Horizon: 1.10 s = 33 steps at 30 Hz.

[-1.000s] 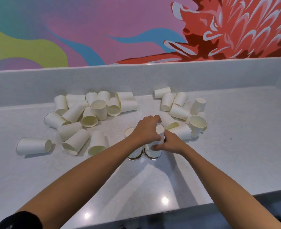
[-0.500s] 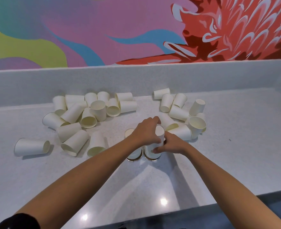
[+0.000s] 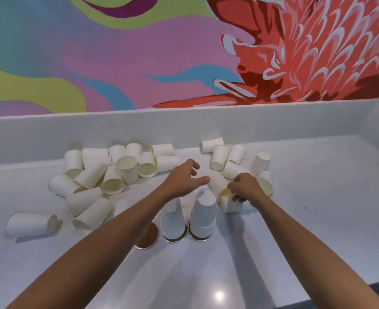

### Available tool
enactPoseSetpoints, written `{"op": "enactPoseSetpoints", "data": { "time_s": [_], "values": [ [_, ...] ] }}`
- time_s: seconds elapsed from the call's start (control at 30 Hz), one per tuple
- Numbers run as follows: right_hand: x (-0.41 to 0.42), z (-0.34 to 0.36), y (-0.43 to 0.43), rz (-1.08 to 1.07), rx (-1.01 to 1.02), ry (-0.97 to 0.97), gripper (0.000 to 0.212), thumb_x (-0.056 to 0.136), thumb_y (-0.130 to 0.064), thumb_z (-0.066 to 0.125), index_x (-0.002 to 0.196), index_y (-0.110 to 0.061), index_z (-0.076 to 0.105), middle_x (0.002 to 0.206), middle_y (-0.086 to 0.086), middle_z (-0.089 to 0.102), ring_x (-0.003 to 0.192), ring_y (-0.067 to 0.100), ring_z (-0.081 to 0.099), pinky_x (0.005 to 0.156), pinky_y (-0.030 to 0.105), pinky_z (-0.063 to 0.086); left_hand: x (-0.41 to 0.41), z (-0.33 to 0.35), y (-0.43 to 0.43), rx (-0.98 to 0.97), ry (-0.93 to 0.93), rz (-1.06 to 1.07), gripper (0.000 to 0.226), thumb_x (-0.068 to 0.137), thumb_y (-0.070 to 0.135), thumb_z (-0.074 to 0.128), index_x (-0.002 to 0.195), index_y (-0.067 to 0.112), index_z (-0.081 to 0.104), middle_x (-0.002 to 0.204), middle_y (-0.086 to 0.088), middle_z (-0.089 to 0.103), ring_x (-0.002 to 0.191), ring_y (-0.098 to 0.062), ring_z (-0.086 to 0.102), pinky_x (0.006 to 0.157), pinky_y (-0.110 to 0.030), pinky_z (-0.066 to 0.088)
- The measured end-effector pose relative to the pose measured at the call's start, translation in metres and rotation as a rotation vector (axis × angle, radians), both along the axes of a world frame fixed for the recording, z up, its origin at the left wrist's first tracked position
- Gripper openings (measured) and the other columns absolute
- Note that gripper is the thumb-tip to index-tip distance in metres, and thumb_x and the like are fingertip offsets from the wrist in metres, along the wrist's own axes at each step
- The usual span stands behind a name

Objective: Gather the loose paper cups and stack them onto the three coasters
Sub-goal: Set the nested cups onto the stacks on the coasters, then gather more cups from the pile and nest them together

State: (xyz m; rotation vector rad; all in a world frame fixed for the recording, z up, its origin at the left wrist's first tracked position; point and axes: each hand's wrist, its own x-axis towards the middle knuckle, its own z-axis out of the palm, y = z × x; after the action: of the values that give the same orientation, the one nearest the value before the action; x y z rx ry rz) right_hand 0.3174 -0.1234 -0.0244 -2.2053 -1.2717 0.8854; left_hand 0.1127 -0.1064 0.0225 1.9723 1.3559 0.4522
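Three round coasters sit side by side near me. The left coaster (image 3: 148,240) is bare and partly hidden by my left forearm. The middle coaster carries an upside-down cup stack (image 3: 173,221), and the right coaster carries another upside-down stack (image 3: 203,216). My left hand (image 3: 183,178) hovers open above and behind the stacks, holding nothing. My right hand (image 3: 244,188) is closed on the rim of a loose cup (image 3: 225,198) lying on its side just right of the stacks.
Loose white paper cups lie in a left pile (image 3: 108,172) and a right pile (image 3: 235,159) on the white counter (image 3: 318,197). One stray cup (image 3: 30,224) lies far left. A low white wall (image 3: 184,128) backs the counter, and a side wall stands at right.
Both hands have left the right stack. My left hand lifted and opened above the stacks; my right hand moved right and took hold of a loose cup.
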Motion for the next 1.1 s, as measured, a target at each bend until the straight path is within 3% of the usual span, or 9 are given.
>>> {"op": "enactPoseSetpoints", "data": {
  "time_s": [0.1, 0.23, 0.37, 0.47, 0.57, 0.63, 0.8, 0.97, 1.1],
  "values": [
    [-0.010, -0.008, 0.007, -0.161, -0.013, 0.291, 0.027, 0.088, -0.009, 0.056, 0.109, 0.005, 0.046, 0.095, 0.023, 0.063, 0.051, 0.027, 0.065, 0.041, 0.025, 0.049, -0.007, -0.009, 0.009, -0.038, -0.018, 0.036, 0.051, 0.086, 0.043, 0.066, 0.126, 0.018, 0.048, 0.123, -0.004, 0.059, 0.101, -0.017, 0.057, 0.082, -0.027, 0.045],
    [-0.021, -0.025, 0.021, -0.294, 0.061, 0.276, 0.033, 0.088, -0.017, 0.058, 0.113, -0.007, 0.038, 0.087, 0.012, 0.057, 0.066, 0.034, 0.070, 0.055, 0.039, 0.059, -0.016, -0.025, 0.020, -0.071, -0.003, 0.073, 0.046, 0.085, 0.040, 0.067, 0.123, 0.019, 0.050, 0.119, -0.002, 0.059, 0.099, -0.016, 0.058, 0.082, -0.026, 0.048],
    [-0.027, -0.032, 0.039, -0.451, 0.160, 0.368, 0.041, 0.089, -0.008, 0.054, 0.127, -0.007, 0.039, 0.108, 0.014, 0.053, 0.063, 0.027, 0.061, 0.042, 0.028, 0.048, -0.021, -0.035, 0.033, -0.067, 0.018, 0.083, 0.044, 0.084, 0.036, 0.068, 0.122, 0.020, 0.051, 0.117, 0.000, 0.059, 0.097, -0.016, 0.058, 0.087, -0.029, 0.051],
    [-0.028, -0.036, 0.051, -0.448, 0.176, 0.316, 0.044, 0.090, -0.004, 0.052, 0.132, -0.008, 0.040, 0.111, 0.013, 0.051, 0.076, 0.025, 0.056, 0.054, 0.033, 0.053, -0.022, -0.042, 0.042, -0.050, 0.047, 0.067, 0.043, 0.084, 0.034, 0.068, 0.121, 0.019, 0.052, 0.118, 0.000, 0.058, 0.095, -0.015, 0.056, 0.090, -0.031, 0.051],
    [-0.028, -0.033, 0.064, -0.407, 0.204, 0.228, 0.044, 0.087, -0.003, 0.054, 0.128, -0.012, 0.044, 0.114, 0.015, 0.056, 0.093, 0.034, 0.061, 0.079, 0.047, 0.057, -0.019, -0.047, 0.054, -0.006, 0.111, 0.003, 0.045, 0.084, 0.032, 0.068, 0.123, 0.020, 0.051, 0.124, -0.001, 0.055, 0.100, -0.013, 0.052, 0.093, -0.029, 0.049],
    [-0.029, -0.027, 0.073, -0.332, 0.217, 0.154, 0.041, 0.084, -0.003, 0.054, 0.122, -0.014, 0.046, 0.104, 0.011, 0.056, 0.093, 0.035, 0.062, 0.081, 0.049, 0.057, -0.014, -0.048, 0.063, 0.038, 0.173, -0.041, 0.049, 0.084, 0.030, 0.068, 0.128, 0.019, 0.048, 0.130, -0.003, 0.049, 0.109, -0.016, 0.051, 0.092, -0.027, 0.046],
    [-0.034, -0.006, 0.082, -0.051, 0.249, 0.334, 0.034, 0.082, 0.006, 0.044, 0.112, -0.011, 0.050, 0.074, 0.006, 0.052, 0.055, 0.023, 0.056, 0.047, 0.027, 0.045, 0.008, -0.052, 0.088, 0.148, 0.308, -0.107, 0.072, 0.078, 0.023, 0.072, 0.140, 0.021, 0.036, 0.143, -0.003, 0.035, 0.125, -0.023, 0.039, 0.092, -0.031, 0.044],
    [-0.035, 0.007, 0.091, 0.145, 0.217, 0.415, 0.028, 0.083, 0.002, 0.049, 0.107, -0.012, 0.052, 0.072, 0.004, 0.055, 0.051, 0.018, 0.055, 0.048, 0.027, 0.043, 0.022, -0.062, 0.100, 0.042, 0.261, -0.118, 0.074, 0.070, 0.022, 0.078, 0.133, 0.022, 0.038, 0.126, -0.003, 0.053, 0.104, -0.022, 0.056, 0.087, -0.037, 0.053],
    [-0.010, 0.008, 0.110, 0.177, 0.287, 0.005, 0.019, 0.085, -0.016, 0.061, 0.103, -0.017, 0.057, 0.086, 0.004, 0.065, 0.070, 0.021, 0.061, 0.064, 0.029, 0.046, 0.014, -0.069, 0.105, -0.006, 0.210, -0.084, 0.073, 0.070, 0.025, 0.080, 0.131, 0.023, 0.039, 0.124, -0.001, 0.055, 0.105, -0.020, 0.056, 0.087, -0.033, 0.052]
  ]
}}
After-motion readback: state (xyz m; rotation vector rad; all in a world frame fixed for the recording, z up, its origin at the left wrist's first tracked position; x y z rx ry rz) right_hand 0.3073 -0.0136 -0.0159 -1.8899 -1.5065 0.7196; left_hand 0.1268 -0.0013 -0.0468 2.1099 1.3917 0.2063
